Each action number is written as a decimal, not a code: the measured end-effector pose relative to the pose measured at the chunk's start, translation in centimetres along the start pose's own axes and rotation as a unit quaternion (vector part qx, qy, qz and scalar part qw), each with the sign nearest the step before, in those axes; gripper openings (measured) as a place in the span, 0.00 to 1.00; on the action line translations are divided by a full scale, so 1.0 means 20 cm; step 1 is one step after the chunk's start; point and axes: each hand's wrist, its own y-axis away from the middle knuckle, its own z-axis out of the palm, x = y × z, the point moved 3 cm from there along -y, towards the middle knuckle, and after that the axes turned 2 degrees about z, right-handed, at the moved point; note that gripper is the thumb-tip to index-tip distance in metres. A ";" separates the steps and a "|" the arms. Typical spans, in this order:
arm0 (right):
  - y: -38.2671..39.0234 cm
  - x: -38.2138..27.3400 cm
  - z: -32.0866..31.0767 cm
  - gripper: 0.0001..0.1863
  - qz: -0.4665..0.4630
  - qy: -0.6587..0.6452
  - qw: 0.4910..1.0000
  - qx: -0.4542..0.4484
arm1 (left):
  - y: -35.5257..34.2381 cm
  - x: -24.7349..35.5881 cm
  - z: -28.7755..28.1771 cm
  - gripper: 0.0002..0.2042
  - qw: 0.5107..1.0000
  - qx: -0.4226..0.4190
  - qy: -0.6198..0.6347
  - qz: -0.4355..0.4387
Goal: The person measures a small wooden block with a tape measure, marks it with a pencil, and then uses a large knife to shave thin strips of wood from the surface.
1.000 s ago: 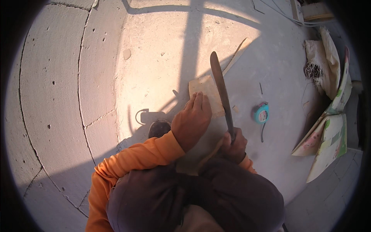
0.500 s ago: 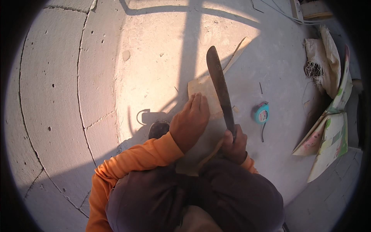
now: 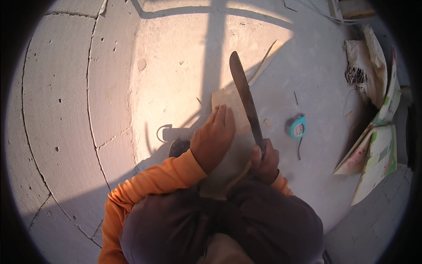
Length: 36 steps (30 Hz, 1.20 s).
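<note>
Head view: left hand (image 3: 214,137) flat, fingers spread on board (image 3: 228,103); right hand (image 3: 265,162) grip clamped on machete (image 3: 246,99).

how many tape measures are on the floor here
1. The round teal tape measure lies on the grey concrete floor, right of the long dark blade in the right hand. Others may be hidden under the cloth pile.

You're over a grey concrete floor (image 3: 66,110), cracked along its left edge, with warm sunlight and long shadows (image 3: 215,53) crossing it.
</note>
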 end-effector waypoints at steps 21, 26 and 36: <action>-0.02 -0.02 -0.01 0.13 0.028 -0.016 0.999 -0.007 | -0.01 -0.03 -0.01 0.15 1.000 -0.006 0.024 -0.001; 0.12 0.08 0.01 0.13 -0.024 -0.115 0.993 0.030 | -0.01 -0.05 -0.01 0.20 0.995 -0.032 0.084 -0.053; -0.07 -0.02 0.02 0.11 -0.019 -0.024 0.999 0.014 | -0.02 -0.10 -0.02 0.22 0.990 -0.010 0.132 -0.050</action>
